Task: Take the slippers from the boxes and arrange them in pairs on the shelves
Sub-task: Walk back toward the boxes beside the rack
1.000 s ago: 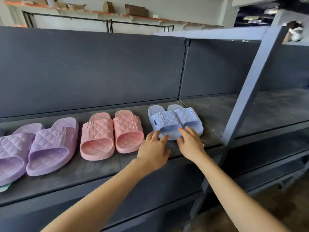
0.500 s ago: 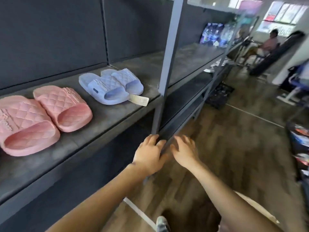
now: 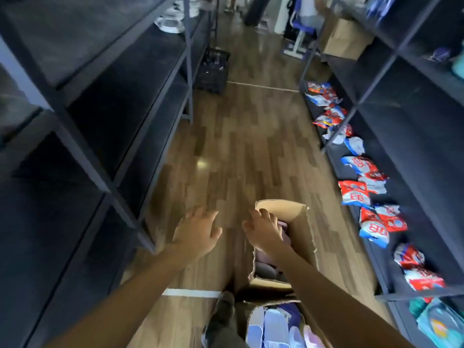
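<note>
Head view, frame is motion-blurred. Everything is placed relative to the open cardboard box [image 3: 302, 222] on the wood floor.

- Far left of box: dark shelving unit [image 3: 100, 116]; no slippers on the bays in view.
- Just left of box: left hand [image 3: 197, 233], over bare floor, fingers spread and nearly straight, nothing in it.
- At box's far-left corner: right hand [image 3: 263, 234], over the opening, fingers [image 3: 262, 213] loosely bent, nothing visibly in them. Can't tell whether the tips touch the rim.
- Inside box: mauve slippers [image 3: 266, 268], piled loosely, partly hidden by the right wrist.
- Near side of box: second carton [image 3: 272, 303] with pale blue slippers [image 3: 273, 327], and a shoe [image 3: 226, 305] beside it.
- Far right of box: low shelf with snack packets [image 3: 354, 193].

Risks, my read:
- A blind grab while the hand is moving this fast could pull out one slipper, or two that don't match. The pile isn't sorted, so the pair gets broken.
- The box walls are torn and floppy. Fingers snagging the rim could tip or drag the box.
- The foot is right up against the second carton, so there's a kick or trip risk on turning to the shelving.

Slippers vs fingers: the mauve slippers sit below the right fingertips and nearer the camera, down inside the box, with no contact visible. The left hand is outside the box, apart from any slipper.
</note>
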